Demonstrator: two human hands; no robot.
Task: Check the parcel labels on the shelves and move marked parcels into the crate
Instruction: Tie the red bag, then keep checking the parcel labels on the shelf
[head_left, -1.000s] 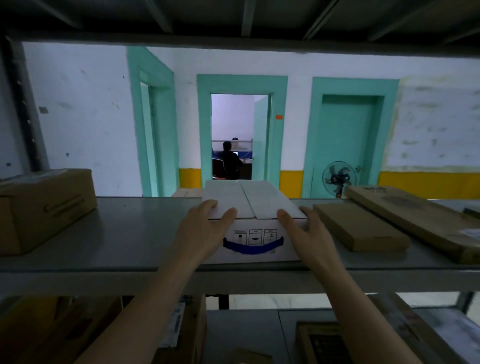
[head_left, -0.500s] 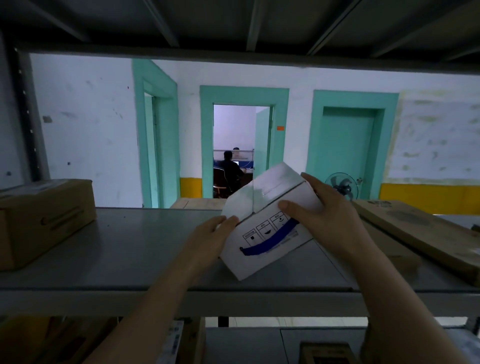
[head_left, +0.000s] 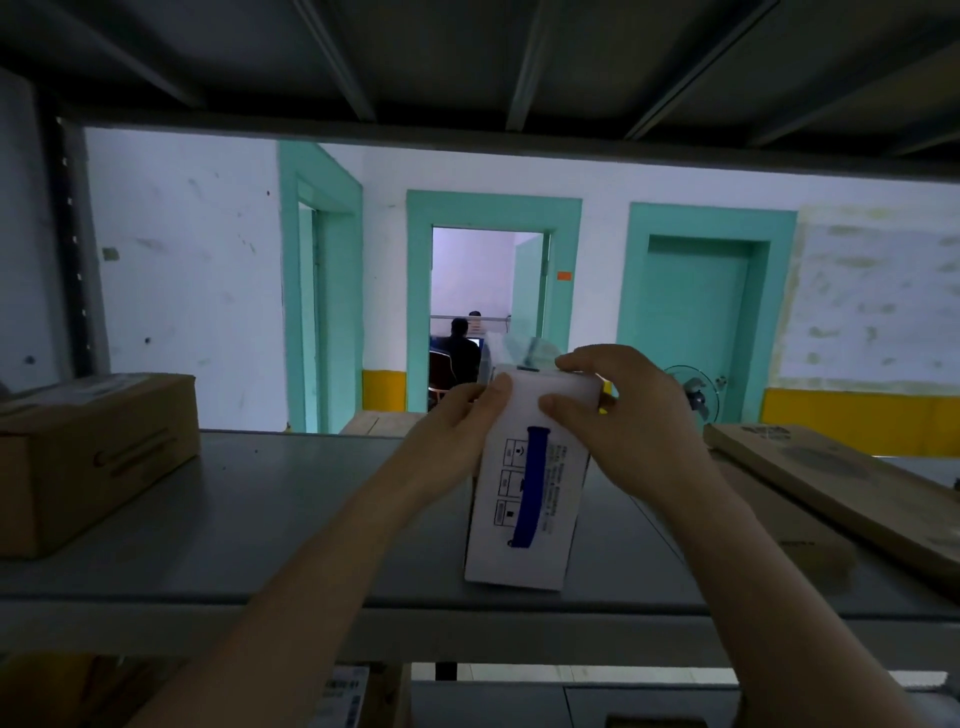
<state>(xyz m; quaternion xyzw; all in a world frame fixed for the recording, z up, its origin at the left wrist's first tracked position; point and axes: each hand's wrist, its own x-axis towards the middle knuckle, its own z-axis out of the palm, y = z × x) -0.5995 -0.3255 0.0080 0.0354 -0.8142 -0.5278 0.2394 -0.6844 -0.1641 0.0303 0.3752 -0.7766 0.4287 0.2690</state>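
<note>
A: So, where do we have the parcel at this moment?

B: We have the white box (head_left: 524, 483) stood on its end at the front edge of the grey metal shelf (head_left: 260, 499). Our left hand (head_left: 457, 431) grasps its upper left corner, thumb laid across the top. Our right hand (head_left: 618, 410) curls over its upper right corner, fingers wrapped round the far side.

A: What else sits near the white box?

B: Left of it, well apart, a brown carton (head_left: 88, 457). Right of it, near but not touching, a long flat cardboard pack (head_left: 841, 483). Behind it, across the room, an open turquoise doorway (head_left: 491, 312) with a seated person (head_left: 460, 348) inside.

A: What could go wrong?

B: We judge the box top-heavy while standing on its narrow end so close to the shelf lip. If either hand loosens during the turn, it could tip forward off the edge. A hurried turn could also hide the face we need to check.

A: Can we read any label?

B: Only partly. Facing us is a thick blue stripe (head_left: 531, 486) running down the side, three small handling pictograms (head_left: 511, 483) left of it, and a column of fine print right of it. That print is too small and dim to read, and we see no brand name. Something pale, perhaps a sticker, shows on top of the box, blurred.
</note>
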